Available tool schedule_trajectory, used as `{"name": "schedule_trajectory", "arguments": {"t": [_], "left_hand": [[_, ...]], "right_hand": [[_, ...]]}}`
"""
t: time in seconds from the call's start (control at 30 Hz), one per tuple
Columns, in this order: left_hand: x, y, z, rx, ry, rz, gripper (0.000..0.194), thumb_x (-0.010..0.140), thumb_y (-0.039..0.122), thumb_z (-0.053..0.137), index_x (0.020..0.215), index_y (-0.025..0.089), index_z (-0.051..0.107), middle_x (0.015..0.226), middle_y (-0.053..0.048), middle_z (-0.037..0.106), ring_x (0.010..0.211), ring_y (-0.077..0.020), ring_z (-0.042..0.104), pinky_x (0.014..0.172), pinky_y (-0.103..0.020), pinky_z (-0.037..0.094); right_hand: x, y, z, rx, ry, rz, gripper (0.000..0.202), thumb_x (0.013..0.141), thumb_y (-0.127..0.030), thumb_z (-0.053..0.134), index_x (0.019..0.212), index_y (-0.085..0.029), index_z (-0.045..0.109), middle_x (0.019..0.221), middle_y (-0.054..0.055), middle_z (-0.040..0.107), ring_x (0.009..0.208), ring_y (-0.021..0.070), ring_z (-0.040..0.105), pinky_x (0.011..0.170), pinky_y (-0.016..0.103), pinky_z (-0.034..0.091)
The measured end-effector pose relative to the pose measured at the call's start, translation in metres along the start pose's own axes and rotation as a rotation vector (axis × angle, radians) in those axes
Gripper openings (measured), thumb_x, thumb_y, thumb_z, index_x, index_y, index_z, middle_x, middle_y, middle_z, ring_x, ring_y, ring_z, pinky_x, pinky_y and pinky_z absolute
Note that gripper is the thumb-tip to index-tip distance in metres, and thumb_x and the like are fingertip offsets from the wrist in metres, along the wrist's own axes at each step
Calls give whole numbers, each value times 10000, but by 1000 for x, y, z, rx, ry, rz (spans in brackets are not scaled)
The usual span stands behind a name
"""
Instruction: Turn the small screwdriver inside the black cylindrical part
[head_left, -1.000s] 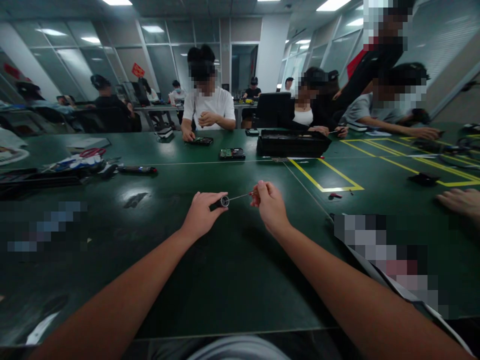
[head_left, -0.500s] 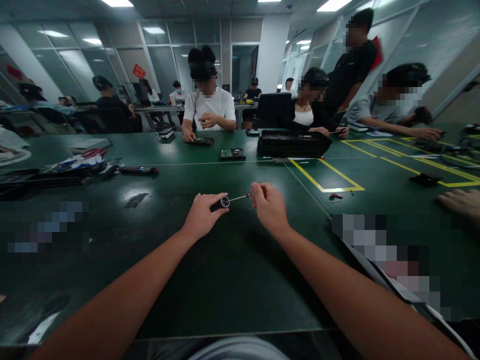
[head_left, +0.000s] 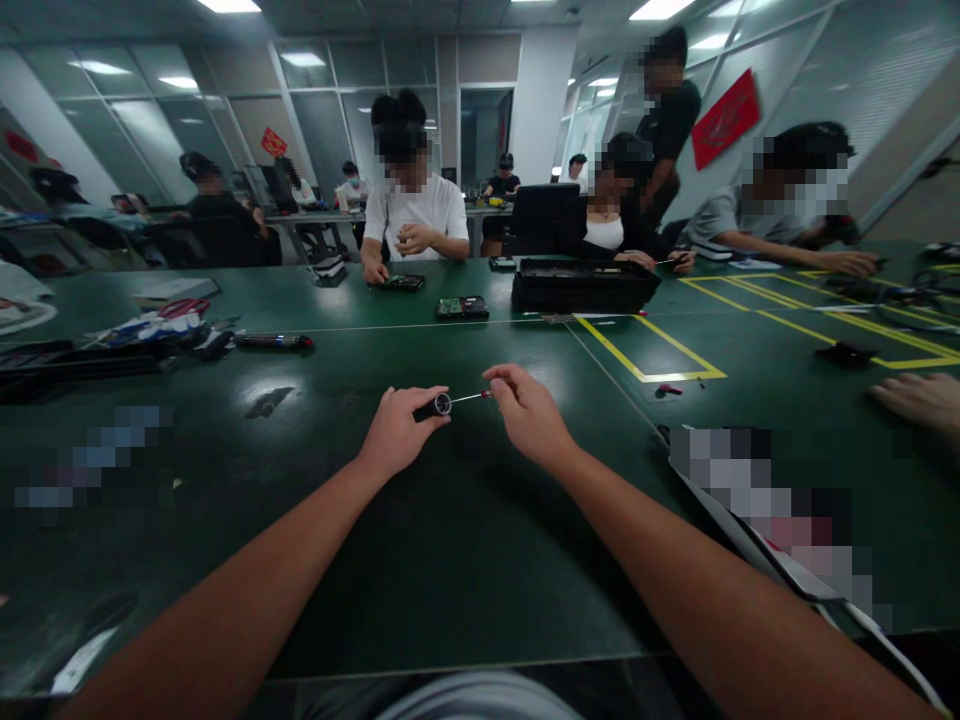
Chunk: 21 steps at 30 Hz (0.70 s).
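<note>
Two hands: our left hand [head_left: 396,425] and right hand [head_left: 529,410] meet above the worktop [head_left: 450,560], nearer us than the black box [head_left: 585,290].
Rod [head_left: 469,397]: less of its shaft shows between the tube [head_left: 441,404] and our right hand than a second ago; we judge the two pieces are being worked together. Whether its tip sits inside the tube, we cannot tell.
Tube: held off the worktop, left of the box and nearer us, ringed end showing.
Left fingers: clamped on the tube, thumb beneath, as before.
Right fingers: straighter than in the earlier frame, about the rod's red end; whether they pinch it, we cannot tell.
Circuit unit [head_left: 463,307]: near the box, on its left, unmoved.
Standing person [head_left: 667,120]: beyond the box's right end, further left than earlier, so we now see the red sign [head_left: 727,118] more fully.
</note>
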<state>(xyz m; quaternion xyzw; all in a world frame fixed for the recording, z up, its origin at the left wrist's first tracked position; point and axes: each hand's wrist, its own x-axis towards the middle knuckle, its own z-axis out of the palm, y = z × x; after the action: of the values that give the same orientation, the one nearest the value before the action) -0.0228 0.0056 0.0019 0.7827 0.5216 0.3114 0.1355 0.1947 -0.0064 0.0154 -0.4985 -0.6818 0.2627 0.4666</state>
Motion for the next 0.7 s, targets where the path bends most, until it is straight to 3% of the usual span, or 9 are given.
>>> {"name": "schedule_trajectory", "arguments": {"t": [0.1, 0.2, 0.3, 0.53, 0.7], "left_hand": [[1, -4, 0, 6, 26, 3, 395, 881, 252, 726, 1270, 303, 678, 1269, -49, 710, 1215, -276, 619, 1191, -610, 282], [1, -6, -1, 9, 24, 6, 396, 891, 269, 711, 1284, 305, 670, 1284, -54, 703, 1231, -281, 613, 1191, -619, 276], [0, -5, -1, 5, 21, 12, 394, 896, 284, 702, 1288, 308, 669, 1283, -54, 703, 1231, -281, 612, 1198, -623, 263], [-1, -3, 0, 11, -24, -1, 391, 884, 266, 717, 1270, 313, 680, 1268, -47, 709, 1214, -280, 615, 1201, -646, 244], [0, -4, -1, 14, -6, -5, 388, 886, 264, 716, 1270, 304, 681, 1271, -54, 708, 1226, -283, 614, 1195, -636, 262]], "right_hand": [[0, 0, -1, 26, -49, 5, 285, 970, -305, 439, 1057, -196, 688, 836, 28, 687, 710, 169, 606, 648, 300, 421], [1, 4, 1, 6, -34, 33, 404, 1015, -440, 400, 939, -205, 719, 724, 18, 656, 648, 170, 597, 621, 304, 408], [3, 9, 3, -42, 4, 63, 476, 1010, -544, 398, 941, -212, 732, 726, 26, 675, 595, 168, 583, 580, 304, 393], [2, 7, 3, -7, -10, 88, 347, 988, -397, 456, 1227, -213, 627, 840, 33, 710, 608, 164, 569, 578, 308, 400], [-1, 2, 3, 30, -54, 19, 274, 949, -310, 505, 1190, -224, 603, 871, 21, 676, 737, 178, 604, 679, 320, 442]]}}
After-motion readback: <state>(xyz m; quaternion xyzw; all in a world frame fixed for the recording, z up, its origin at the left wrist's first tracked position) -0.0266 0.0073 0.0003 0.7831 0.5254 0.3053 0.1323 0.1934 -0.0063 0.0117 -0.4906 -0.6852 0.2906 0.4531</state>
